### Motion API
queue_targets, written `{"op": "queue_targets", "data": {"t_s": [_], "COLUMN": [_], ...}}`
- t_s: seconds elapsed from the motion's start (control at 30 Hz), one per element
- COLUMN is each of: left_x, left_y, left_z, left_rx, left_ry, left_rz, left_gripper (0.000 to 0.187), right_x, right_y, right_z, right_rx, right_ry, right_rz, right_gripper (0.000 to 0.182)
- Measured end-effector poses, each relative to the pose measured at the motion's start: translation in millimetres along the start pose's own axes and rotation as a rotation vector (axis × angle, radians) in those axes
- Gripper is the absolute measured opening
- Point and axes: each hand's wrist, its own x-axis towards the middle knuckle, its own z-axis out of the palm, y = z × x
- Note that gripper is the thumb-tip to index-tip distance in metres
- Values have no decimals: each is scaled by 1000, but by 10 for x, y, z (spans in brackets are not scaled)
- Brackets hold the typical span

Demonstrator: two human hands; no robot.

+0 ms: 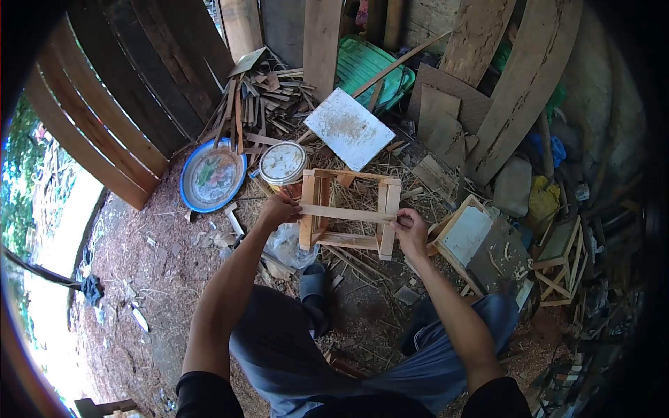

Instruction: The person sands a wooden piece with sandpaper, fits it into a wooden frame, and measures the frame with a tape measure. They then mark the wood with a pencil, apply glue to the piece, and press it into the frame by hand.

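Observation:
A small wooden frame (387, 197) of pale slats stands in front of me, above the littered ground. Across its middle lies a thin flat wooden slat (347, 213). My left hand (280, 211) pinches the slat's left end beside the frame's left post. At the other end, the fingers of my right hand (410, 228) close on the slat's right tip, against the right post. A crumpled clear plastic bag (287, 245) lies just below my left hand.
Behind the frame are a lidded bucket (283, 160), a blue-rimmed round tray (244, 164) and a dusty white board (350, 129). Scrap wood (268, 97) is heaped farther back. To the right sit a wooden box (468, 233) and another small slatted frame (562, 263).

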Motion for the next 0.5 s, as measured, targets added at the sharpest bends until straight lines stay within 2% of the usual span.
{"op": "queue_targets", "data": {"t_s": [0.1, 0.5], "left_x": [0, -1], "left_y": [10, -6], "left_z": [21, -10], "left_rx": [-22, -47], "left_ry": [49, 20], "left_rz": [1, 34], "left_gripper": [13, 17], "right_x": [0, -24], "right_y": [41, -38], "right_z": [12, 8], "right_rx": [-29, -145], "right_ry": [-3, 0], "right_rz": [-43, -64], "right_gripper": [27, 30]}}
